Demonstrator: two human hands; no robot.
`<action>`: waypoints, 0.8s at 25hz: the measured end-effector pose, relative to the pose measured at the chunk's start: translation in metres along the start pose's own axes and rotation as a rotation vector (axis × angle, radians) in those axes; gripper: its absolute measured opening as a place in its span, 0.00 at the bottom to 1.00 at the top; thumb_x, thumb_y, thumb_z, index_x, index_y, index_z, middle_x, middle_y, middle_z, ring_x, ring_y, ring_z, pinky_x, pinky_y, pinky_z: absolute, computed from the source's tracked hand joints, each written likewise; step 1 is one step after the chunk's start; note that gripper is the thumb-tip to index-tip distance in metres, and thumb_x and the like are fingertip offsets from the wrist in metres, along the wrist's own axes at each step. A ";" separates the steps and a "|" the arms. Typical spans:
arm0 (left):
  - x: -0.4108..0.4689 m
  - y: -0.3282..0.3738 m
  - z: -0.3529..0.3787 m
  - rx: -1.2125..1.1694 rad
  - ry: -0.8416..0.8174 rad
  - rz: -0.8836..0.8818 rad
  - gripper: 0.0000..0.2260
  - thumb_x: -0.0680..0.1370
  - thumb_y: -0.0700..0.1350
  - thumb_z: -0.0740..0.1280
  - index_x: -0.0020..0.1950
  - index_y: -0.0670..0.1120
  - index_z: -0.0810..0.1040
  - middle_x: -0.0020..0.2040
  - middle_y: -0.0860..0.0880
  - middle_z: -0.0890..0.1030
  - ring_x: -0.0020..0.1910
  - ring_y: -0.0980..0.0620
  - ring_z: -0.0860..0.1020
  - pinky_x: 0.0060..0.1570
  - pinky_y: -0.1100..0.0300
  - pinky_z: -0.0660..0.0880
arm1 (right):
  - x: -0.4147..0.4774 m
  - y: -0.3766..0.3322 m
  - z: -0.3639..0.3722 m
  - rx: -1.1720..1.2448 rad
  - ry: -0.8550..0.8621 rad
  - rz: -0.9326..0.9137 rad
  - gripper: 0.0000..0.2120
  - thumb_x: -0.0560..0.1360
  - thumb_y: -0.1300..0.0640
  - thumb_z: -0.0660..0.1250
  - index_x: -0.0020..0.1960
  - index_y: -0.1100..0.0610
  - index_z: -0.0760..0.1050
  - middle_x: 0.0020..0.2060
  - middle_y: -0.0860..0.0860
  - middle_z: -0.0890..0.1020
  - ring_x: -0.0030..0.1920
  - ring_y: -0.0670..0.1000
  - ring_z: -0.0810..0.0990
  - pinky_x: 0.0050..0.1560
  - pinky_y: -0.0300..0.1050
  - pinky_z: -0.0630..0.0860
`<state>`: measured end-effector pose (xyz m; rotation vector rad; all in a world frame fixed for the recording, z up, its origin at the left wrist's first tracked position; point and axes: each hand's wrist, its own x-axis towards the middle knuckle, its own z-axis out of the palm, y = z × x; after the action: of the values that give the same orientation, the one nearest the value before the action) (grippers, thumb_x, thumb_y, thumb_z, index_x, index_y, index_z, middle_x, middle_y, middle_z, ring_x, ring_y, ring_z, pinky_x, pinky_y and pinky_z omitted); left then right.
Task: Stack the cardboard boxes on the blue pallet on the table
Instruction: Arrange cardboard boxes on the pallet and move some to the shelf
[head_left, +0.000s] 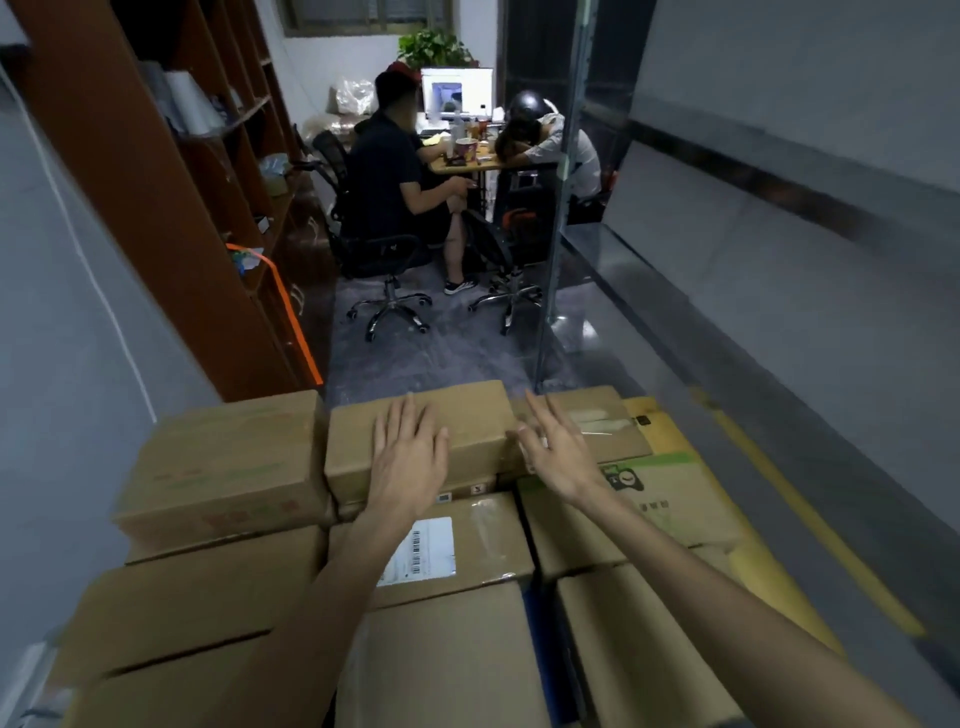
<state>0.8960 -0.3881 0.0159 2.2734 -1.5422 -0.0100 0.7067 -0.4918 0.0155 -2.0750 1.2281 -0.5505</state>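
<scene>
Several cardboard boxes are stacked close together below me. A plain brown box lies on top at the far middle of the stack. My left hand rests flat on its top with straight fingers. My right hand hovers at that box's right end, fingers spread, holding nothing; I cannot tell if it touches. A box with a white shipping label sits under my left forearm. A box with green print lies to the right. A sliver of blue pallet shows between near boxes.
A taller box stands at the left of the stack. A brown shelving unit lines the left wall. Two people sit on office chairs at a desk far ahead. A metal post and grey wall panels bound the right side.
</scene>
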 end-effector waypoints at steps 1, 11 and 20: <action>0.001 0.010 0.001 -0.014 -0.032 0.059 0.25 0.86 0.54 0.48 0.81 0.46 0.57 0.82 0.43 0.52 0.81 0.47 0.47 0.77 0.49 0.38 | -0.011 0.003 -0.009 -0.062 0.023 0.009 0.28 0.82 0.41 0.56 0.80 0.44 0.55 0.80 0.52 0.54 0.79 0.55 0.53 0.77 0.57 0.55; -0.055 0.149 0.016 -0.137 -0.282 0.684 0.29 0.83 0.62 0.48 0.82 0.55 0.45 0.82 0.45 0.40 0.80 0.48 0.37 0.76 0.44 0.33 | -0.199 0.037 -0.098 -0.471 0.272 0.460 0.31 0.82 0.37 0.48 0.81 0.44 0.44 0.80 0.53 0.43 0.80 0.56 0.43 0.78 0.59 0.42; -0.236 0.314 0.018 -0.173 -0.398 1.212 0.29 0.83 0.64 0.48 0.81 0.59 0.42 0.82 0.50 0.39 0.80 0.47 0.36 0.74 0.43 0.30 | -0.488 0.069 -0.162 -0.601 0.512 0.940 0.34 0.80 0.33 0.45 0.81 0.45 0.41 0.80 0.54 0.40 0.80 0.59 0.40 0.77 0.61 0.40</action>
<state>0.5185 -0.2820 0.0511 0.9384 -2.7292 -0.2537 0.3306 -0.1381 0.0665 -1.4940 2.6946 -0.2645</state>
